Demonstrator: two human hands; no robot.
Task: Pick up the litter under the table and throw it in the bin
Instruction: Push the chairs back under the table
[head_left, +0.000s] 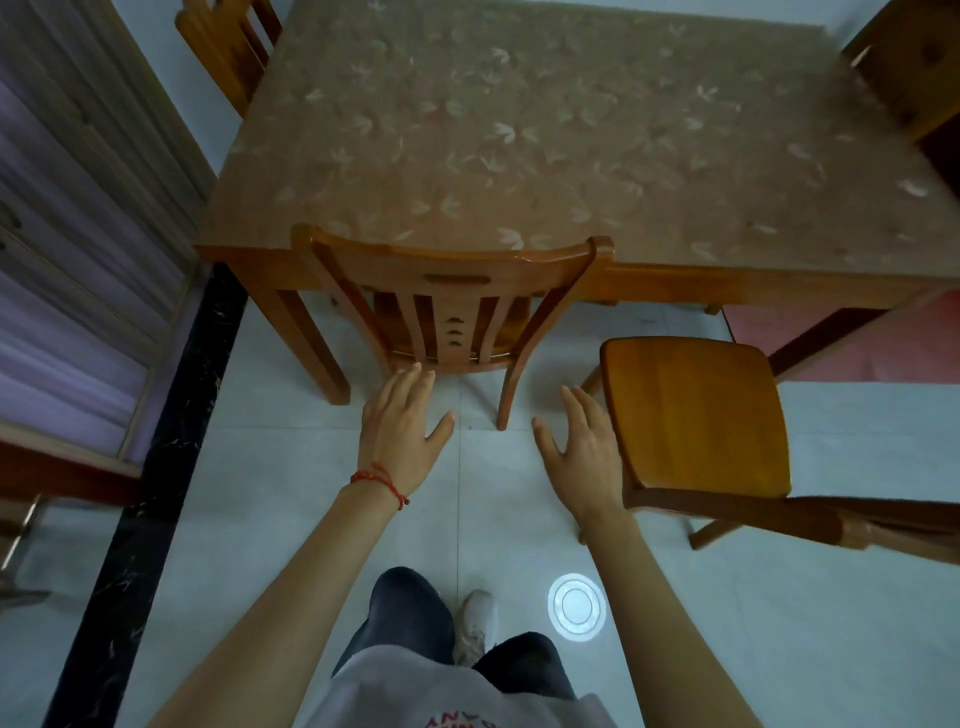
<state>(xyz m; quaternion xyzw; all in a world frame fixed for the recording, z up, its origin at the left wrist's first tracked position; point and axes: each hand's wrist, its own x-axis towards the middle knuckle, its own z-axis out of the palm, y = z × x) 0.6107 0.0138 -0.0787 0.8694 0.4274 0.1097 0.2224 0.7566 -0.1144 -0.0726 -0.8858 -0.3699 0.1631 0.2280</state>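
Both hands reach out empty with fingers spread, the left hand (402, 423) with its red string bracelet just short of the slatted brown wooden chair (452, 306) tucked under the leaf-patterned wooden surface (545, 140), the right hand (584, 449) beside a second wooden chair seat (693, 415). No litter shows and no bin either; the floor beneath is blocked by the top and the chair. The risk, as I judge it: yanking the tucked chair could knock its legs into the neighbouring seat, or into the feet below
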